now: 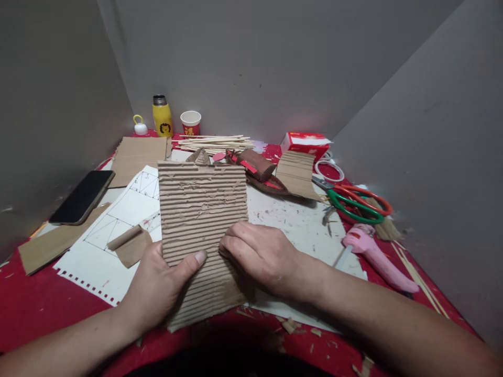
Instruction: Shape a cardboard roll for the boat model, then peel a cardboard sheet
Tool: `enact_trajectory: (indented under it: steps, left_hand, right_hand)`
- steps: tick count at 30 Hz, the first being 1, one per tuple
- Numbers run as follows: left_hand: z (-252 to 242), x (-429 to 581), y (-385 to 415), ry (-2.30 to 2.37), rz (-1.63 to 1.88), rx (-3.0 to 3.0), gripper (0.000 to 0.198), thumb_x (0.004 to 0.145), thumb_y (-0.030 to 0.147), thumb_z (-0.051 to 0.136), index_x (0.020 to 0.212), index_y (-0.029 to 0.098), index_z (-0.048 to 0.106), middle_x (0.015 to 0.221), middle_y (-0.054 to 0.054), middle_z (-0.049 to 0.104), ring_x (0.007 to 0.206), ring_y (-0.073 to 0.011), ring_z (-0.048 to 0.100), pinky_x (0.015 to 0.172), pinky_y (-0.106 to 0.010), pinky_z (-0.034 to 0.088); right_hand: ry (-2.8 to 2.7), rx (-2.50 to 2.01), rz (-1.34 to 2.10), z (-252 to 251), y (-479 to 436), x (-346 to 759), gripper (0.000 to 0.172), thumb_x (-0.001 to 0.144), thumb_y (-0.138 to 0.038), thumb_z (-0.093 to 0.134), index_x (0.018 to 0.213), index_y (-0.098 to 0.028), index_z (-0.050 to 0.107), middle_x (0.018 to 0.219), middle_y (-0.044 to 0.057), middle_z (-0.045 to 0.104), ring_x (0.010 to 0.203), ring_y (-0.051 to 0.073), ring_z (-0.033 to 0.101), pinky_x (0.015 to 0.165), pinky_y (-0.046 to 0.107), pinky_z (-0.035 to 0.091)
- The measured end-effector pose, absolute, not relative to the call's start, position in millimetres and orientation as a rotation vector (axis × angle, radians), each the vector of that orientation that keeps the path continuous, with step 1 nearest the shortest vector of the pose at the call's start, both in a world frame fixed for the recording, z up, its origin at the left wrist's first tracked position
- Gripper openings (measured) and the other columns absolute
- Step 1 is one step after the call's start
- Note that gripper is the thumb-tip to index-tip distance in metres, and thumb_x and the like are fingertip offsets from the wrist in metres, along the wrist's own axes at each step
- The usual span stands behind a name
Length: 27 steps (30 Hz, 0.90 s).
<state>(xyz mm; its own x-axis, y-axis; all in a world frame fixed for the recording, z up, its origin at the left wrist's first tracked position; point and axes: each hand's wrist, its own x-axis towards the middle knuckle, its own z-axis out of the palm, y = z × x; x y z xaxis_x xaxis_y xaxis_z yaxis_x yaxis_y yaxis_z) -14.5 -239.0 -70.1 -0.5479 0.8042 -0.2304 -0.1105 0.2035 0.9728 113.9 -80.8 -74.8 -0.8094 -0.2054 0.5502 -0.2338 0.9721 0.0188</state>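
Observation:
A piece of corrugated cardboard with its ridges exposed is held up in front of me, with ragged paper bits on its upper part. My left hand grips its lower left side, the thumb lying across the ridges and the fingers hidden behind. My right hand is closed at the lower right part of the sheet, fingers curled against the ridges; what its fingertips pinch is hidden. Behind the sheet stands a brown model boat with red pieces on it.
Around lie a phone, a drawing, curled paper, wooden sticks, scissors, a pink glue gun and a red box. A yellow bottle and paper cup stand at the back.

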Motion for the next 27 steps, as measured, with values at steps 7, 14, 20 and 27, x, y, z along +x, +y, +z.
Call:
enact_trajectory:
  steps: [7,14,20,27]
  left_hand:
    - [-68.6,-24.2,-240.1,1.662,1.559,0.646,0.048,0.076,0.038,0.073,0.116,0.014,0.064,0.119,-0.013,0.068,0.11,-0.0323,0.063,0.095,-0.044,0.052]
    - [-69.4,-24.0,-240.7,1.627,1.541,0.67,0.044,0.077,0.036,0.073,0.116,0.017,0.065,0.118,-0.011,0.069,0.104,-0.0297,0.066,0.094,-0.042,0.053]
    - [-64.8,-18.9,-240.7,1.735,1.504,0.667,0.037,0.071,0.04,0.076,0.1,0.018,0.073,0.104,-0.01,0.075,0.098,-0.032,0.068,0.088,-0.042,0.056]
    - [-67.7,-17.5,-241.8,1.747,1.519,0.736,0.031,0.072,0.038,0.076,0.098,0.021,0.074,0.1,-0.007,0.076,0.093,-0.0287,0.07,0.085,-0.037,0.056]
  right_hand:
    - [-2.45,0.28,0.279,-75.0,-73.2,118.0,0.014,0.094,-0.011,0.046,0.091,-0.012,0.06,0.075,0.005,0.062,0.067,0.014,0.056,0.057,0.024,0.046]
    - [-2.392,0.217,0.353,-73.0,-73.4,118.5,0.011,0.089,-0.011,0.056,0.098,-0.011,0.062,0.083,0.008,0.066,0.073,0.014,0.061,0.061,0.024,0.048]
    - [-2.447,0.256,0.325,-73.7,-73.8,120.8,0.015,0.092,-0.01,0.048,0.095,-0.013,0.063,0.081,0.006,0.064,0.07,0.014,0.057,0.058,0.025,0.046]
    - [-2.486,0.265,0.123,-72.8,-77.0,116.6,0.023,0.095,-0.01,0.041,0.083,-0.011,0.062,0.072,0.006,0.059,0.065,0.015,0.053,0.055,0.025,0.045]
